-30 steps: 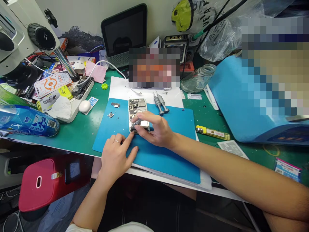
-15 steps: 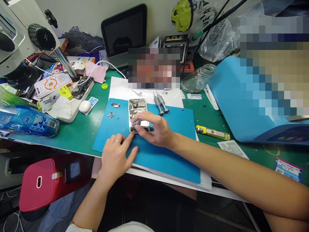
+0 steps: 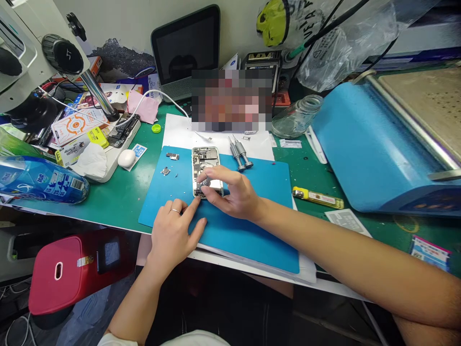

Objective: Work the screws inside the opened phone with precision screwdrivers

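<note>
An opened phone with its inner parts bare lies on the blue mat. Over its lower half, my right hand grips a small grey screwdriver between thumb and fingers. The tool stands nearly upright, its tip hidden beneath it. My left hand, a ring on one finger, rests on the mat and holds nothing. Its index fingertip touches the phone's bottom edge, and its thumb is spread away. Two more screwdrivers lie right of the phone. Small metal phone parts sit to its left.
A microscope and a blue bottle-like pack stand at the left. A glass jar lies tipped at the back. On the right are a yellow cutter knife and a large blue machine. A dark screen leans behind.
Both hands, the screwdriver and the phone look the same as before. The blurred patch over the machine at right is gone, so its metal top shows.
</note>
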A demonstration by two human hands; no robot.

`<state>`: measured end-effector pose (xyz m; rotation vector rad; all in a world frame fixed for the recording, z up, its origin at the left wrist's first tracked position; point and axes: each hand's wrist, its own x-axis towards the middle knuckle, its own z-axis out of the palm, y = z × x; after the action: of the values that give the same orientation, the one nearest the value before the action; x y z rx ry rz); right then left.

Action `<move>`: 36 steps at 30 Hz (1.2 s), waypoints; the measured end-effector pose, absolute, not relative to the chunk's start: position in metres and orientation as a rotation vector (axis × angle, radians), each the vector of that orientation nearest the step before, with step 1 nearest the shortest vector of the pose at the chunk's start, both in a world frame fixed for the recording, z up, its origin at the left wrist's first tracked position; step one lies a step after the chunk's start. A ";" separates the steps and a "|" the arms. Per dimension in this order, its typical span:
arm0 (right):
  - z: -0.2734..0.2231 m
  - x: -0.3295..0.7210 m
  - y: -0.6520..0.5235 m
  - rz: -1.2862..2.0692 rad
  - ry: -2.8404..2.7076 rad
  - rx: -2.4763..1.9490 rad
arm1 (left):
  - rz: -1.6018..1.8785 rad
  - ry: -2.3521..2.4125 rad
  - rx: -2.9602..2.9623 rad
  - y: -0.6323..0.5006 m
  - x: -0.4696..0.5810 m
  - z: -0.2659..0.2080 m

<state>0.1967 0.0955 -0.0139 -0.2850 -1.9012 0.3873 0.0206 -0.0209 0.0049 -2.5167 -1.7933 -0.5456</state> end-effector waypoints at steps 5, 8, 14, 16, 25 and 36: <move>-0.014 0.197 0.095 0.400 -1.902 -0.293 | -0.530 -1.800 -2.511 -0.022 0.020 0.005; -0.014 0.197 0.095 0.383 -1.910 -0.299 | -0.541 -1.796 -2.511 -0.022 0.020 0.004; -0.013 0.197 0.096 0.381 -1.913 -0.293 | -0.554 -1.792 -2.518 -0.022 0.020 0.005; -0.013 0.197 0.096 0.383 -1.908 -0.287 | -0.559 -1.789 -2.516 -0.022 0.020 0.005; -0.013 0.197 0.096 0.382 -1.900 -0.286 | -0.569 -1.783 -2.516 -0.022 0.020 0.004; -0.014 0.197 0.095 0.380 -1.901 -0.286 | -0.579 -1.778 -2.510 -0.022 0.020 0.003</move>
<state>0.1967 0.0954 -0.0140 -0.2865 -1.9009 0.3804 0.0196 -0.0221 0.0033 -2.5101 -1.7779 -0.5790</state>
